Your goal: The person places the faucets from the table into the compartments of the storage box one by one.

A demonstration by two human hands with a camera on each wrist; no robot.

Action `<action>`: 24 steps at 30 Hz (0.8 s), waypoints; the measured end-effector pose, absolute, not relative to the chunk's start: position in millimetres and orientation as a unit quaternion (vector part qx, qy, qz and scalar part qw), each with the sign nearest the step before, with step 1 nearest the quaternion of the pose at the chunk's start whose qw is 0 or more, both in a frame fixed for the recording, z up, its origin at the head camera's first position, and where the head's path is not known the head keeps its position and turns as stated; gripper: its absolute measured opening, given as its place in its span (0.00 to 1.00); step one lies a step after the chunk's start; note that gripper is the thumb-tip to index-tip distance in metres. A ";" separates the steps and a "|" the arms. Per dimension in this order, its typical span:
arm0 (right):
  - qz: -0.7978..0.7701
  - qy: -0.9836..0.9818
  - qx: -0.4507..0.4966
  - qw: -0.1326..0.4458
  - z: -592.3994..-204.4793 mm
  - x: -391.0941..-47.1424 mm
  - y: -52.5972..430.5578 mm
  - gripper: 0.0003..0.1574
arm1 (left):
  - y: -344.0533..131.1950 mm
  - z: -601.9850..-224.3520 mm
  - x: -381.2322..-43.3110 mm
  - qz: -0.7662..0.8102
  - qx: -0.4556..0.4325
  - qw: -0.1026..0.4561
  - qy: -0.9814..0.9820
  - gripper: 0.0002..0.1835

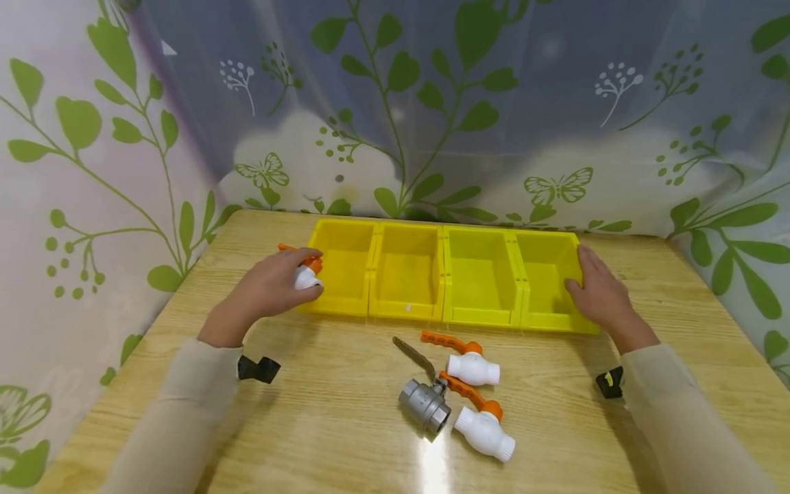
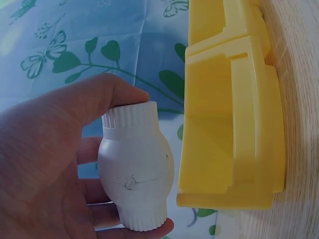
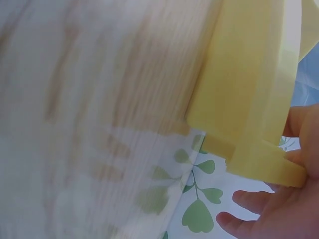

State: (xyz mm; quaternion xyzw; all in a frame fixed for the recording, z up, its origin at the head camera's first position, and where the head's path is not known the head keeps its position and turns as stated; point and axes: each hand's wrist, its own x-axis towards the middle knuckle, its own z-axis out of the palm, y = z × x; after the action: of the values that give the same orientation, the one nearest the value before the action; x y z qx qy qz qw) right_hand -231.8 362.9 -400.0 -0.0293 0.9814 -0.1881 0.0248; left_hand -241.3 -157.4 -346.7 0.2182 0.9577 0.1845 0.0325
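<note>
My left hand (image 1: 274, 285) grips a white plastic ball valve (image 2: 135, 167) with an orange lever, thumb at one ribbed end and a fingertip at the other. It is beside the left end of a row of yellow bins (image 1: 407, 312). At the row's right end, my right hand (image 1: 601, 291) holds the side wall of the last bin (image 3: 239, 89), with the thumb inside and fingers outside. In front of the bins lie a metal ball valve (image 1: 424, 406) with a long lever and two more white valves, one nearer the bins (image 1: 474, 370), the other nearer me (image 1: 484, 433).
The bins stand side by side on a wood-grain table (image 1: 333, 412), their low fronts towards me. Behind them hangs a curtain (image 1: 432, 123) printed with green leaves and butterflies. A similar leaf-printed cloth (image 1: 92, 178) borders the left side.
</note>
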 end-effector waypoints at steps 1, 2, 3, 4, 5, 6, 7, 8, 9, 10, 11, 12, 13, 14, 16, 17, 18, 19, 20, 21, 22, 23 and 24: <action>-0.186 0.982 -0.029 0.022 -400.4 -232.4 362.8 0.44 | -156.9 -346.8 -241.5 0.185 0.218 0.035 0.958 0.31; -0.184 0.982 -0.029 0.019 -400.7 -233.0 362.6 0.44 | -156.8 -347.2 -242.0 0.185 0.218 0.035 0.958 0.31; -0.183 0.983 -0.028 0.016 -400.9 -233.5 362.4 0.44 | -156.7 -347.5 -242.4 0.183 0.218 0.035 0.958 0.31; -0.182 0.983 -0.026 0.015 -401.1 -233.9 362.1 0.44 | -156.6 -347.9 -242.8 0.182 0.218 0.035 0.958 0.31; -0.182 0.983 -0.023 0.015 -401.1 -234.2 361.9 0.45 | -156.5 -348.1 -243.1 0.182 0.220 0.034 0.958 0.31; -0.181 0.983 -0.019 0.015 -400.9 -234.1 361.5 0.45 | -156.4 -348.3 -243.7 0.180 0.221 0.032 0.958 0.31; -0.180 0.983 -0.016 0.016 -400.8 -233.8 361.3 0.45 | -156.4 -348.6 -244.2 0.180 0.223 0.030 0.957 0.31; -0.180 0.983 -0.013 0.016 -400.6 -233.4 361.2 0.46 | -156.3 -348.6 -244.6 0.180 0.224 0.028 0.957 0.31; -0.181 0.983 -0.010 0.018 -400.6 -232.8 361.1 0.46 | -156.3 -348.8 -245.0 0.181 0.225 0.027 0.957 0.30; -0.183 0.983 -0.008 0.018 -400.4 -232.6 361.0 0.46 | -156.5 -348.7 -245.3 0.181 0.225 0.027 0.957 0.30; -0.185 0.982 -0.007 0.019 -400.2 -232.2 360.9 0.46 | -156.6 -348.7 -245.9 0.180 0.224 0.027 0.957 0.30; -0.188 0.982 -0.006 0.020 -399.9 -231.9 360.6 0.47 | -156.9 -348.8 -246.4 0.180 0.223 0.029 0.958 0.30; -0.191 0.981 -0.006 0.020 -399.7 -231.7 360.6 0.47 | -157.0 -348.9 -246.7 0.179 0.222 0.029 0.958 0.30; -0.193 0.981 -0.007 0.020 -399.6 -231.6 360.6 0.47 | -157.2 -349.2 -247.2 0.178 0.218 0.030 0.959 0.30; -0.198 0.980 -0.006 0.021 -399.4 -231.6 360.7 0.48 | -157.3 -349.4 -248.2 0.178 0.215 0.031 0.960 0.30; -0.200 0.980 -0.005 0.021 -399.2 -231.6 360.7 0.48 | -157.4 -349.5 -248.8 0.178 0.215 0.031 0.960 0.30; -0.200 0.980 -0.005 0.021 -399.1 -231.6 360.7 0.49 | -157.5 -349.7 -249.2 0.179 0.215 0.030 0.960 0.30; -0.200 0.980 -0.004 0.021 -399.1 -231.7 360.8 0.49 | -157.4 -349.6 -249.5 0.181 0.216 0.029 0.959 0.30; -0.200 0.980 -0.002 0.021 -399.2 -231.8 360.9 0.50 | -157.2 -350.0 -250.2 0.182 0.216 0.029 0.959 0.30; -0.199 0.980 0.000 0.022 -399.4 -232.0 361.1 0.50 | -157.1 -349.9 -250.5 0.184 0.220 0.029 0.958 0.30; -0.199 0.980 0.002 0.022 -399.8 -232.1 361.2 0.51 | -156.7 -350.0 -250.8 0.184 0.222 0.029 0.957 0.30; -0.200 0.980 0.003 0.022 -399.8 -232.2 361.1 0.51 | -156.2 -350.2 -251.2 0.183 0.223 0.029 0.957 0.30; -0.200 0.980 0.004 0.022 -399.9 -232.3 361.0 0.51 | -155.5 -350.1 -251.6 0.183 0.224 0.028 0.957 0.30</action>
State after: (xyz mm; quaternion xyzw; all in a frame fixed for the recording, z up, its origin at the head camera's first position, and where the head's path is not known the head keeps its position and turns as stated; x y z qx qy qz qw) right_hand -232.3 361.0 -399.9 0.0039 0.9795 -0.2001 0.0221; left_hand -251.6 -155.5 -350.1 0.2241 0.9569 0.1825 0.0281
